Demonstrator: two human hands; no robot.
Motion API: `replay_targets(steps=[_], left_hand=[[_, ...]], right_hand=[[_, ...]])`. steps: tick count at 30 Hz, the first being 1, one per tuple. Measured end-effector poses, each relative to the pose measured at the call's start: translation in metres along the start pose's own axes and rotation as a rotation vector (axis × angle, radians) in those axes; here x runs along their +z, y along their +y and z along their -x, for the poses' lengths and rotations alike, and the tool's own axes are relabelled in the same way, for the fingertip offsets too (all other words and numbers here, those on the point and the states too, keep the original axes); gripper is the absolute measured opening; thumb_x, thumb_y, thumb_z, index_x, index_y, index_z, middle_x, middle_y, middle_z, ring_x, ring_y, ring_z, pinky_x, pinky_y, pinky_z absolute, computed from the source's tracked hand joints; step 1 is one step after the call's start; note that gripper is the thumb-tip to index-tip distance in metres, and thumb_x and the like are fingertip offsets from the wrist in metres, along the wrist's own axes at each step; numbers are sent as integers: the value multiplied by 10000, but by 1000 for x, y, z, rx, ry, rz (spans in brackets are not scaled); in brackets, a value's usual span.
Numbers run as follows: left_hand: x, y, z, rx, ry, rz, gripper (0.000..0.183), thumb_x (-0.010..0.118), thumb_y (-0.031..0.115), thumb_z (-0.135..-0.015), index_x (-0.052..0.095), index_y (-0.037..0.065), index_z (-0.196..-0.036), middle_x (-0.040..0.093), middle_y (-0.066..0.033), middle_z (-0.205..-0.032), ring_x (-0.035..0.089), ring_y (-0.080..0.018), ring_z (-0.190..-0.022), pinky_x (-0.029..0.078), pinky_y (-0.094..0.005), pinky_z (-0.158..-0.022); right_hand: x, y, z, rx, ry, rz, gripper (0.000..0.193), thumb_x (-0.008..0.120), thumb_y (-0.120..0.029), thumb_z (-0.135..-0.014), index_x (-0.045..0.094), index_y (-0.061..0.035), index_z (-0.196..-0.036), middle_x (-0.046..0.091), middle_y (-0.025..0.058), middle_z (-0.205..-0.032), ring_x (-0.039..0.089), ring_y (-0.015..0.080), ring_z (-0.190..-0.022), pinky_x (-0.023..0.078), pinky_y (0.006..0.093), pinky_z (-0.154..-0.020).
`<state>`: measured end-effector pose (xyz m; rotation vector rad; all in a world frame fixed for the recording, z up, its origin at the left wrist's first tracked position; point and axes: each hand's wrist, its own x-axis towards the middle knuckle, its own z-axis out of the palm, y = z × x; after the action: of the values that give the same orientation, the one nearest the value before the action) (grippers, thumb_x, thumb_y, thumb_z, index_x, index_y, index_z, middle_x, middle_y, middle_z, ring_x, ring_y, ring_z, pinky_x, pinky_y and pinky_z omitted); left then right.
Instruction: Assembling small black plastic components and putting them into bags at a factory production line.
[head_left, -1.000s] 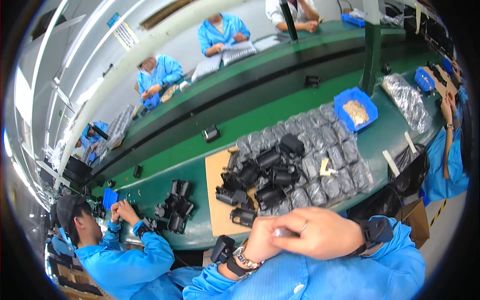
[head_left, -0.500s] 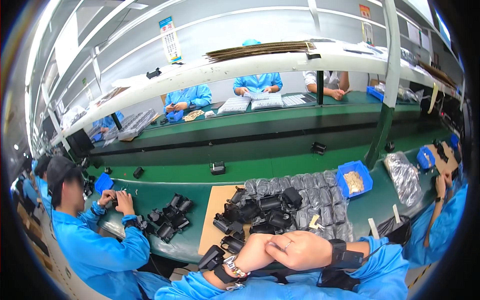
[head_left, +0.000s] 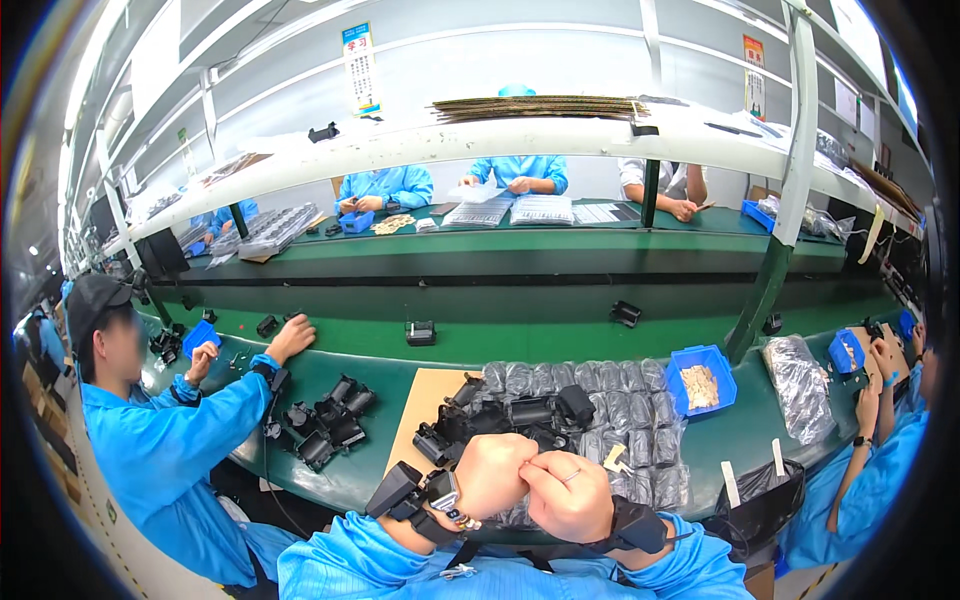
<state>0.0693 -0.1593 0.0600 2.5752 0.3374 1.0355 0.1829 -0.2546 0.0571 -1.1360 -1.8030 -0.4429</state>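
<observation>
My left hand and my right hand meet at the fingertips in front of my body, both with fingers curled and closed. Whatever is pinched between them is too small or hidden to make out. Just beyond the hands lie several black plastic housings, heaped partly on a brown cardboard sheet and partly on clear-bagged dark parts set in rows. A small cream-coloured strip piece rests on the bags beside my right hand.
A blue bin holds small cream pieces at the right. More black housings lie to the left, near a co-worker's blue sleeve. Loose housings sit on the green belt. A post rises at right; a black bag hangs nearby.
My hands have shifted from overlapping to fingertip against fingertip, with the left hand raised more upright. The left co-worker has stretched an arm toward the belt. The view has shifted slightly.
</observation>
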Motion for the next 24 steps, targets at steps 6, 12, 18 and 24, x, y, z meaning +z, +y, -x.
replay_targets(steps=[6,12,18,24], left_hand=[[-7,-1,-9,175,69,-62,135,644,73,-593,510,61,-592,491,-62,-549,539,-253,-513,442,-345,-447],[-13,-13,-27,462,45,-429,248,634,65,-725,452,114,-563,427,11,-536,494,-144,-477,414,-272,-379],[-16,-14,-26,394,18,-360,173,639,78,-705,503,87,-597,481,-10,-562,533,-171,-504,445,-297,-418],[-22,-3,-15,159,-159,-12,125,657,117,-605,551,57,-630,530,-83,-587,575,-276,-563,469,-361,-497]], right_hand=[[5,-2,8,425,127,-469,89,624,70,-729,620,12,-796,602,102,-708,593,180,-551,477,239,-510],[18,2,21,1245,296,-1794,64,547,-7,-863,577,17,-913,599,54,-752,583,131,-628,506,235,-618],[5,-9,12,1256,284,-1513,215,615,-6,-811,575,1,-1022,571,51,-840,578,160,-765,496,264,-728],[-10,-2,12,328,-18,-310,449,767,-48,-631,614,-67,-1052,581,105,-921,597,216,-723,500,288,-630]])
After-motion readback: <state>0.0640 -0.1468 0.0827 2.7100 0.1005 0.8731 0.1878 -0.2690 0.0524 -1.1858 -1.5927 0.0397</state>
